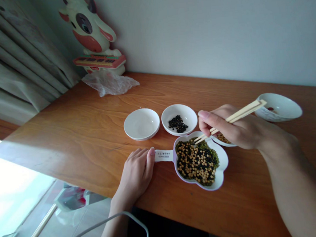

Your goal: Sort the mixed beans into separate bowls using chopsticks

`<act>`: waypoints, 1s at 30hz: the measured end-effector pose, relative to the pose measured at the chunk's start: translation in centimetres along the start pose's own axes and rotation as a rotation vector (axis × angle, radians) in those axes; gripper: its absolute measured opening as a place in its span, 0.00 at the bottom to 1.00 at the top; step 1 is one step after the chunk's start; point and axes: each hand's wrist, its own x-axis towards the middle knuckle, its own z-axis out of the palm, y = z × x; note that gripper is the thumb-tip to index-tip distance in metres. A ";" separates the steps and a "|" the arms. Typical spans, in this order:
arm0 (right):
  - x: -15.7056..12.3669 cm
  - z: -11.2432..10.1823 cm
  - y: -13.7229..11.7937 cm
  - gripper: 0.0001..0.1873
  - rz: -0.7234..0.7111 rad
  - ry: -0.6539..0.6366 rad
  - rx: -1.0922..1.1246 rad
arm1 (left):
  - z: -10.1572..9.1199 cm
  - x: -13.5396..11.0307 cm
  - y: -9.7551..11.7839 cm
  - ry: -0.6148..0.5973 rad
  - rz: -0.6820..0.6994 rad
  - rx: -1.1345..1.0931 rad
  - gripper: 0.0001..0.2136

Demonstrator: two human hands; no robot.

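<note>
My right hand (234,127) is closed around a pair of wooden chopsticks (229,119), whose tips reach the far rim of a flower-shaped white dish (222,171) filled with mixed yellow, green and black beans. My left hand (136,173) lies flat on the table, fingers stretched out, fingertips touching the dish's labelled handle (164,155). Behind the dish stand an empty white bowl (141,123) and a white bowl with black beans (179,119). A third small bowl with yellow beans (223,139) is mostly hidden under my right hand.
A white bowl (279,107) sits at the far right of the wooden table (79,132). A cow figurine (92,32) and crumpled clear plastic (108,83) stand at the back left by the curtain. A white cable (100,225) hangs below the table's edge.
</note>
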 end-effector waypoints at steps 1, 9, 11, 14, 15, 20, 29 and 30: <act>0.0 0.0 0.0 0.35 -0.006 -0.002 0.000 | 0.0 0.0 0.0 0.000 0.000 0.002 0.19; -0.1 -0.1 -0.2 0.36 0.002 -0.048 0.009 | 0.0 -0.1 0.0 -0.005 -0.008 0.000 0.19; -0.1 -0.1 -0.1 0.36 -0.001 -0.034 0.006 | 0.0 -0.1 0.0 -0.004 -0.006 0.001 0.19; -0.1 -0.1 -0.1 0.36 0.001 -0.024 0.014 | 0.0 0.0 0.0 -0.006 -0.005 -0.001 0.19; -0.1 -0.1 -0.1 0.36 0.003 -0.025 0.019 | -0.1 0.0 0.0 -0.008 -0.007 -0.002 0.19; 0.0 0.2 -0.1 0.35 0.010 -0.038 0.012 | -0.1 0.0 0.0 -0.006 -0.010 0.001 0.19; 0.1 0.5 0.3 0.35 0.020 -0.033 0.029 | -0.1 0.0 0.1 0.005 0.001 0.009 0.19; 0.1 0.5 0.3 0.35 0.022 -0.032 0.033 | -0.1 0.0 0.1 0.003 0.000 0.009 0.19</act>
